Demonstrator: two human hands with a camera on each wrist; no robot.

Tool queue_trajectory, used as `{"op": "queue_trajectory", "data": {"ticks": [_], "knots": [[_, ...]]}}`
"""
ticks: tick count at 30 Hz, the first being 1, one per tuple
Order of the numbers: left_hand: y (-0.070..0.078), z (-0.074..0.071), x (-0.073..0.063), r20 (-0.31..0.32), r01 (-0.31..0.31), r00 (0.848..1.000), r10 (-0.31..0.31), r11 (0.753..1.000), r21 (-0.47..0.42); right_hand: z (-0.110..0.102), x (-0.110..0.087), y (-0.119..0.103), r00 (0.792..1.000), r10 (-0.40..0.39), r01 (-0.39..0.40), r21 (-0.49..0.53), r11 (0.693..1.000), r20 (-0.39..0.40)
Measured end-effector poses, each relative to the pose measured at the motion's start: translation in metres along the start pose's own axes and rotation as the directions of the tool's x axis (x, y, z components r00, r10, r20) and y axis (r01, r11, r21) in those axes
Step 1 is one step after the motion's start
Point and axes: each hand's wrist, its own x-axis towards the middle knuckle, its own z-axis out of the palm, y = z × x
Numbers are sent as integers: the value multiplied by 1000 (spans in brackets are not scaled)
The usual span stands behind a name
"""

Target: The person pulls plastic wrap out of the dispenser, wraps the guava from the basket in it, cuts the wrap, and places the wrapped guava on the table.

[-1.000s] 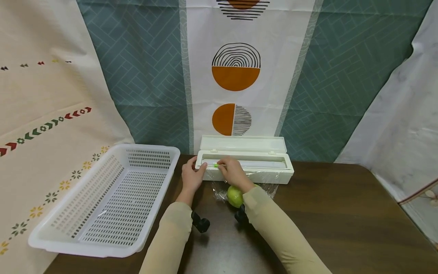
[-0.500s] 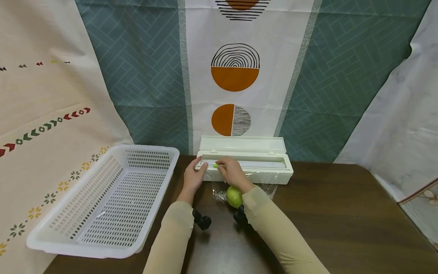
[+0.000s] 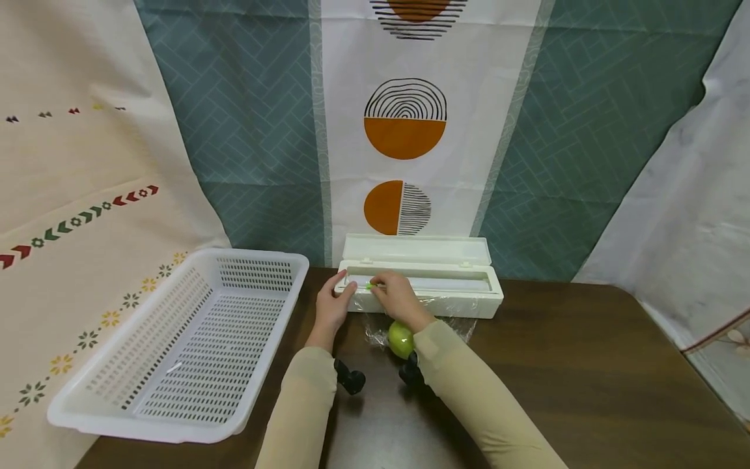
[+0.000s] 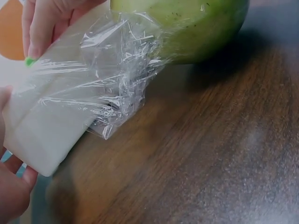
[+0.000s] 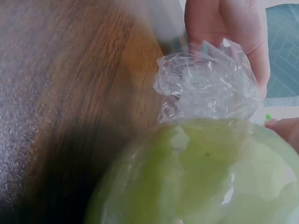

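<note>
1. Two hands on my feed, both at the white cling-film dispenser (image 3: 487,307), which sits near the far edge of the dark wood table (image 3: 545,378), lid (image 3: 416,249) up.
2. L hand (image 3: 331,307): thumb & fingers curled round the dispenser's L end. Good spot IMO; box looks rigid but prob light, so w/o that grip it could skid under a sideways pull.
3. R hand (image 3: 401,299): fingertips pinching the small green tab (image 3: 368,286), prob a slide cutter, nr the L end of the front edge. Looks like hard plastic; I'd hold it by its sides w/ light downward pressure.
4. Clear film (image 4: 126,70) drapes over the dispenser's front, crumpled at its loose edge. V. thin, limp, prob clingy; I'd take it at the corners only & hold it taut, else it sticks to itself.
5. Green fruit (image 3: 401,339) is on the table just in front of the dispenser, by the R wrist, film against it; can't tell how far round. Looks firm, smooth, apt to roll: I'd cup it low from both sides, not pinch the top.
6. Film roll (image 3: 451,284) lies inside the dispenser; prob turns freely, so no handhold there.
</note>
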Motion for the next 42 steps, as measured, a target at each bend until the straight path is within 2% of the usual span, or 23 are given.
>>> {"op": "queue_trajectory", "data": {"ticks": [12,19,29,42], "knots": [[1,1,-2,-19,-12,1000,12,1000,-24,-7,-1,-5,1000,5,-3,-61,998,27],[-1,-1,-2,-14,-15,1000,15,1000,-2,-8,-3,-5,999,2,0,-53,999,48],[-1,0,1,-5,-12,1000,12,999,-46,-10,-1,-4,998,22,-19,-42,999,58],[-3,1,1,1,4,1000,-4,999,-37,-14,0,-4,996,33,-28,-53,998,84]]}}
